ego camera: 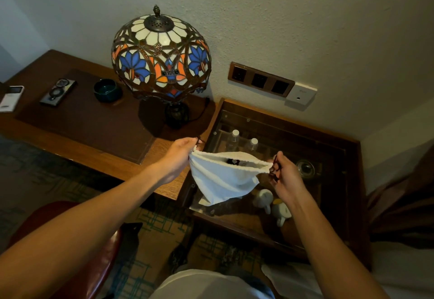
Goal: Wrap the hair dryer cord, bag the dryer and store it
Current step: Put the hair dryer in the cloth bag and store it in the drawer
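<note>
A white cloth drawstring bag (223,179) hangs in the air between my hands, above the glass-topped cabinet. Its mouth is gathered narrow, and something dark, the hair dryer (234,162), shows just inside the opening. My left hand (180,155) pinches the bag's left corner and its dark drawstring. My right hand (285,176) grips the dark drawstring at the bag's right corner. The dryer's cord is hidden inside the bag.
A stained-glass lamp (160,57) stands on the wooden desk (94,155), with a dark bowl (107,90), a phone (57,92) and a white device (10,98). The glass-topped cabinet (340,158) holds bottles (233,139) and white cups (264,199). Wall sockets (260,79) sit above. A red chair (103,263) is lower left.
</note>
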